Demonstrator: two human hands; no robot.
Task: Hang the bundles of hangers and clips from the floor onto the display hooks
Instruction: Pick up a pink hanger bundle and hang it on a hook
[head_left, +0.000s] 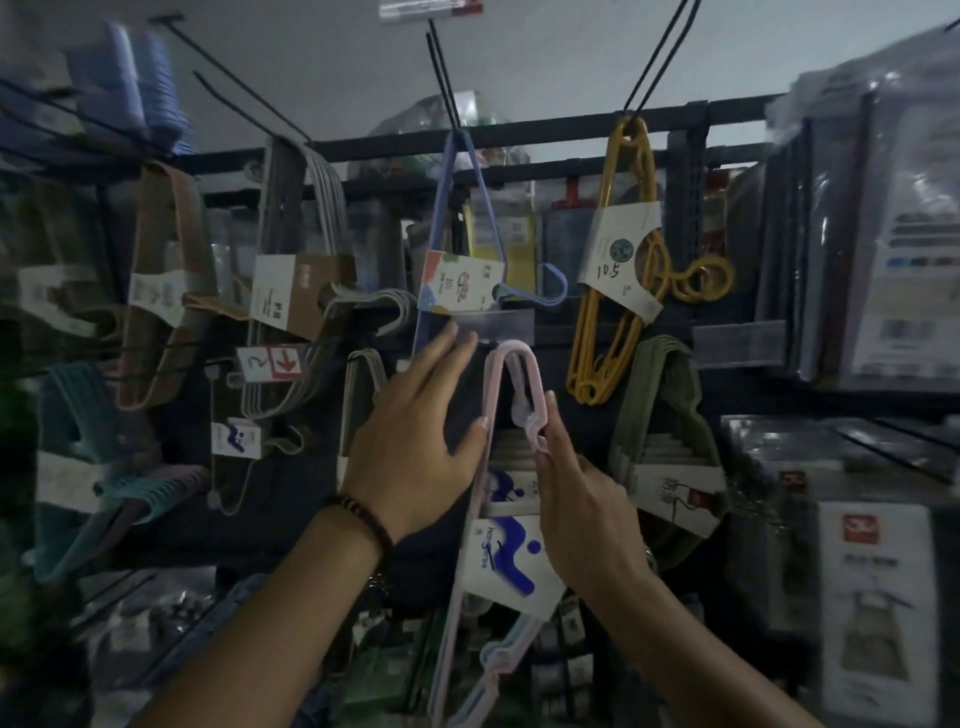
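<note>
A bundle of pale pink hangers (511, 379) with a white and blue label hangs in the middle of the rack, its top loop up at a hook below a grey price strip. My right hand (576, 499) pinches the bundle's right side just under the loop. My left hand (415, 431) is spread, with the thumb against the bundle's left edge and the fingertips reaching up to a blue hanger bundle (457, 228). The hook itself is hidden behind the loop.
A yellow hanger bundle (621, 260) hangs to the right, an olive one (665, 431) lower right, grey wire ones (306, 249) and brown ones (161, 280) to the left. Bare black hooks (441, 67) jut out overhead. Wrapped packages (883, 234) fill the right shelves.
</note>
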